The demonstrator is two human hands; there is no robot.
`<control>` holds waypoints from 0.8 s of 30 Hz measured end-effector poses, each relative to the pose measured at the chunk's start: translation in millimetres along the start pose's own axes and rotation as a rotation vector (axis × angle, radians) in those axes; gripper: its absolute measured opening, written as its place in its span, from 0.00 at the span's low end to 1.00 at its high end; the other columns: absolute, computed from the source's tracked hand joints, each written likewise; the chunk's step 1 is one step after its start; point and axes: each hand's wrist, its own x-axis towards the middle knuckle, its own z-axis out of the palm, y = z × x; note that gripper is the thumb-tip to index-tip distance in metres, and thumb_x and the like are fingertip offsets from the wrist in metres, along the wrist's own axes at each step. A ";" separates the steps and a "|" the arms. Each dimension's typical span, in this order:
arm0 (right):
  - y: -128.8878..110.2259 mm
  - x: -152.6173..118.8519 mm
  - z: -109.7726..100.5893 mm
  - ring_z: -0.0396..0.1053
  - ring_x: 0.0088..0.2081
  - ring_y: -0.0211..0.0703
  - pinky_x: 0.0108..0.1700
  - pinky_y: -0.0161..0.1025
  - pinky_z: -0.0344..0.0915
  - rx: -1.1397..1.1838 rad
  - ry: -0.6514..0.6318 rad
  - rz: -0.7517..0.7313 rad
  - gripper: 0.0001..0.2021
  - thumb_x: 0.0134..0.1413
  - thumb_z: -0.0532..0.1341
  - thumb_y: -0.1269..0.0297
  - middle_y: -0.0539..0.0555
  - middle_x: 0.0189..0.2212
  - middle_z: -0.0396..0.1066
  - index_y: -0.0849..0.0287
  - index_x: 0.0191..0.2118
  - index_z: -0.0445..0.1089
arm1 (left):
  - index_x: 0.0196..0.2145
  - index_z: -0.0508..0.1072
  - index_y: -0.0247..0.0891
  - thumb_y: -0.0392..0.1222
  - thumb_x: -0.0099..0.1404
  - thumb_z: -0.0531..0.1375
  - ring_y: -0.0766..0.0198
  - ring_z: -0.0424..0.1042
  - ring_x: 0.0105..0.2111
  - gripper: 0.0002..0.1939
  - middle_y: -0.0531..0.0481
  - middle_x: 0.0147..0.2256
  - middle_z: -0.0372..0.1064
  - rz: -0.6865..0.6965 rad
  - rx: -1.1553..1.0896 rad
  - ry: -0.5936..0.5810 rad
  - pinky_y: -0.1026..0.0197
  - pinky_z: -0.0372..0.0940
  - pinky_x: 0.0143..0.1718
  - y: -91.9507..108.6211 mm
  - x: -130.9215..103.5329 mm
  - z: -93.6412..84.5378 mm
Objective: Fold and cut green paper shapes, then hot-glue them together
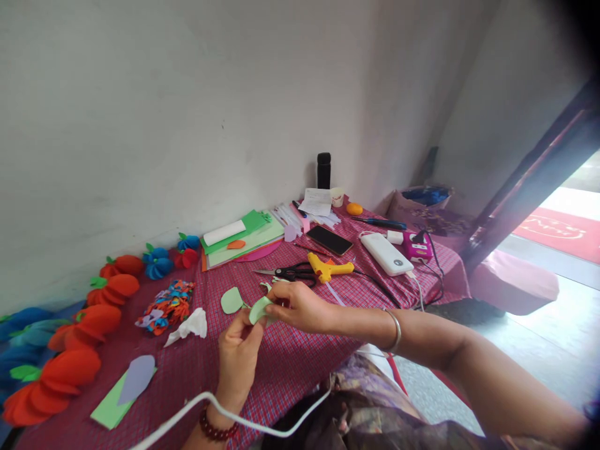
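Note:
Between my two hands is a small light-green paper piece (259, 310), slightly curved. My left hand (240, 344) pinches its lower left side with thumb and finger. The fingers of my right hand (295, 306) close on its upper right edge. Just left of it, another light-green paper cutout (232, 300) lies flat on the checked cloth. Beyond my right hand rest black-handled scissors (295, 272) and a yellow glue gun (328, 267). Small pale scraps lie partly hidden behind my right fingers.
Orange paper pumpkins (84, 327) and blue ones line the left side. Nearby are a pile of coloured paper bits (171, 305), a crumpled white tissue (192, 326) and a lilac petal cutout (137, 378). A phone (329, 240), a white power bank (385, 254) and cables occupy the right.

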 end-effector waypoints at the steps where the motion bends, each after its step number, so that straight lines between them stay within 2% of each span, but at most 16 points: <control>1: 0.8 0.0 -0.1 0.60 0.26 0.33 0.29 0.30 0.55 0.016 0.003 0.009 0.04 0.54 0.59 0.70 0.49 0.25 0.66 0.63 0.31 0.69 | 0.35 0.76 0.37 0.40 0.53 0.65 0.63 0.69 0.29 0.10 0.52 0.28 0.73 0.003 0.005 0.006 0.63 0.62 0.34 -0.2 0.4 -0.5; 6: 3.3 1.7 2.2 0.58 0.25 0.32 0.28 0.29 0.54 0.004 0.014 0.019 0.04 0.52 0.61 0.69 0.47 0.23 0.63 0.63 0.29 0.68 | 0.30 0.75 0.38 0.39 0.52 0.65 0.63 0.69 0.29 0.05 0.55 0.24 0.70 0.019 0.070 0.000 0.64 0.62 0.35 -2.3 1.4 -4.1; 11: 3.3 3.4 4.1 0.54 0.23 0.31 0.25 0.29 0.50 -0.038 -0.004 0.046 0.08 0.47 0.63 0.70 0.44 0.21 0.58 0.62 0.24 0.63 | 0.31 0.76 0.37 0.40 0.52 0.65 0.62 0.70 0.30 0.07 0.53 0.25 0.73 -0.024 0.029 -0.026 0.63 0.63 0.35 -4.0 2.6 -2.0; 15: 7.2 4.1 3.2 0.52 0.22 0.30 0.23 0.29 0.49 0.112 -0.053 0.125 0.09 0.49 0.62 0.66 0.43 0.19 0.56 0.62 0.25 0.62 | 0.34 0.77 0.37 0.40 0.51 0.66 0.61 0.71 0.31 0.10 0.50 0.30 0.76 -0.091 -0.117 -0.067 0.62 0.63 0.36 -4.9 5.5 1.2; 18: 13.6 6.0 2.6 0.55 0.23 0.31 0.24 0.29 0.52 0.264 -0.051 0.136 0.08 0.52 0.60 0.63 0.45 0.21 0.58 0.63 0.28 0.64 | 0.35 0.78 0.36 0.37 0.50 0.66 0.62 0.71 0.31 0.11 0.50 0.30 0.76 -0.136 -0.204 -0.107 0.62 0.64 0.35 -6.3 7.0 0.5; 21: 21.0 8.6 3.9 0.56 0.23 0.31 0.24 0.29 0.54 0.333 -0.019 0.131 0.09 0.55 0.57 0.64 0.46 0.22 0.60 0.63 0.28 0.65 | 0.35 0.78 0.35 0.35 0.51 0.66 0.63 0.71 0.29 0.11 0.51 0.28 0.76 -0.164 -0.208 -0.129 0.63 0.63 0.33 -7.4 7.1 -0.8; 24: 25.8 9.2 5.0 0.57 0.24 0.32 0.25 0.29 0.55 0.378 -0.046 0.127 0.11 0.55 0.57 0.60 0.46 0.22 0.60 0.63 0.29 0.64 | 0.35 0.78 0.35 0.35 0.51 0.66 0.64 0.71 0.28 0.11 0.51 0.28 0.76 -0.180 -0.210 -0.120 0.63 0.63 0.33 -5.6 7.4 -0.5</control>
